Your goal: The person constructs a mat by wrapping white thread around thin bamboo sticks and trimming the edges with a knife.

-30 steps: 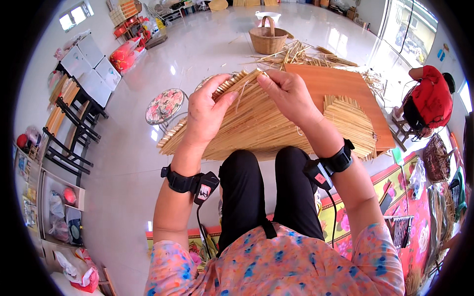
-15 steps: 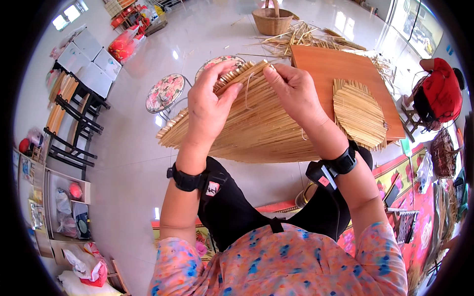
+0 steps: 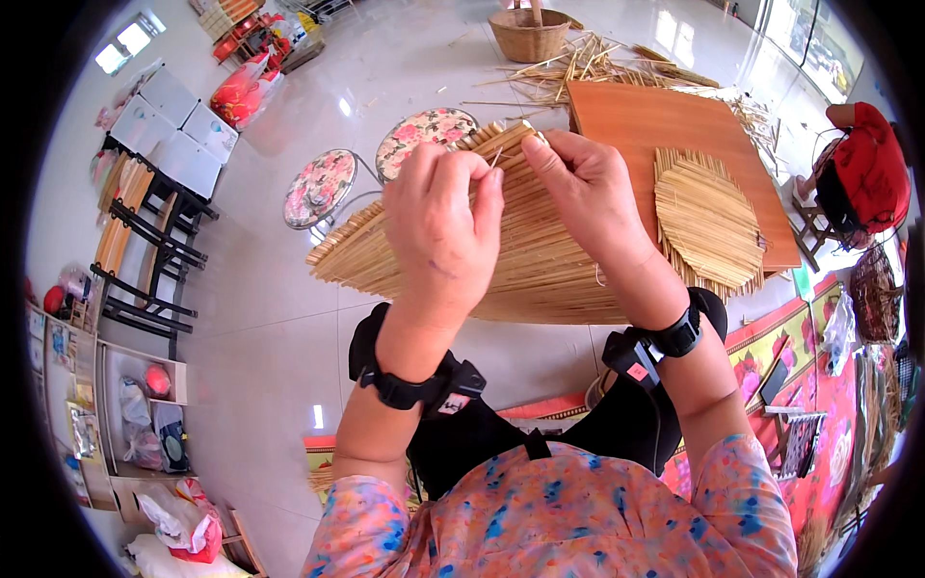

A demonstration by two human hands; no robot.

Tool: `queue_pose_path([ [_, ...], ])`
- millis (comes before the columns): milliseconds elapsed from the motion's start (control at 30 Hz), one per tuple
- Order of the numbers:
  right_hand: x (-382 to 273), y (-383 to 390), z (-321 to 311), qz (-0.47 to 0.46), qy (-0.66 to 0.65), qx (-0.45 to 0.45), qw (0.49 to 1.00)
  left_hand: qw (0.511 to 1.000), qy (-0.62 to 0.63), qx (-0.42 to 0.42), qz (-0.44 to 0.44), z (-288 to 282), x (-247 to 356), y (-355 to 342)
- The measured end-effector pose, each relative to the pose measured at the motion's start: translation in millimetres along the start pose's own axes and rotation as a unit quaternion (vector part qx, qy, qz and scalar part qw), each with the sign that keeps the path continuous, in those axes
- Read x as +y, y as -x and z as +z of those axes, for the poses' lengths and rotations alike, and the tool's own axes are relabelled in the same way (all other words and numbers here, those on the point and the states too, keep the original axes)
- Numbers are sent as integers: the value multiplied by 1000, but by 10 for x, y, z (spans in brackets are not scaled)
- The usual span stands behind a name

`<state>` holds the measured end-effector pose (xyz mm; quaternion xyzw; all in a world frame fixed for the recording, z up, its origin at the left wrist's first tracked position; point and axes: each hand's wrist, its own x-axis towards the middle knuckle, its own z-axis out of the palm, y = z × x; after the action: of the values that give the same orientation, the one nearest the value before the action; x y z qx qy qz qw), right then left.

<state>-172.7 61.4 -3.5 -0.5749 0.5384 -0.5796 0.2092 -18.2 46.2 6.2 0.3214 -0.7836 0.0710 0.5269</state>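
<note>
Glossy pale floor (image 3: 260,289), left. Upper centre: left hand (image 3: 443,217) curled, thumb and finger pinching a thin strand (image 3: 496,157); ribbed straw panel (image 3: 544,265) beneath; right hand (image 3: 590,188) gripping its top edge. Smooth orange tabletop (image 3: 621,125), upper right.

We were in a bright room that looked part home, part small craft workshop. We read the workshop from the loose straw (image 3: 593,69) strewn over the glossy tiled floor (image 3: 255,366), the woven basket (image 3: 528,40) beside it, the rounded straw panel (image 3: 708,222) at the edge of a wooden table (image 3: 621,125), and the large straw piece (image 3: 549,275) held up nearby. We read the home from the flower-patterned stools (image 3: 320,181), the floral cloth (image 3: 829,424), the white cabinet (image 3: 178,162), and the shelves (image 3: 180,382) holding plastic bags (image 3: 135,403) on the left.
</note>
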Motion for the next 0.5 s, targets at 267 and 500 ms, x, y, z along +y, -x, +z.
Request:
queue_pose_path([
  [267, 86, -5, -212, 5, -36, -30, 999, 934, -174, -126, 286, -266, -80, -707],
  [500, 166, -55, -294, 22, -59, -19, 998, 951, -236, -110, 165, -110, -348, -797],
])
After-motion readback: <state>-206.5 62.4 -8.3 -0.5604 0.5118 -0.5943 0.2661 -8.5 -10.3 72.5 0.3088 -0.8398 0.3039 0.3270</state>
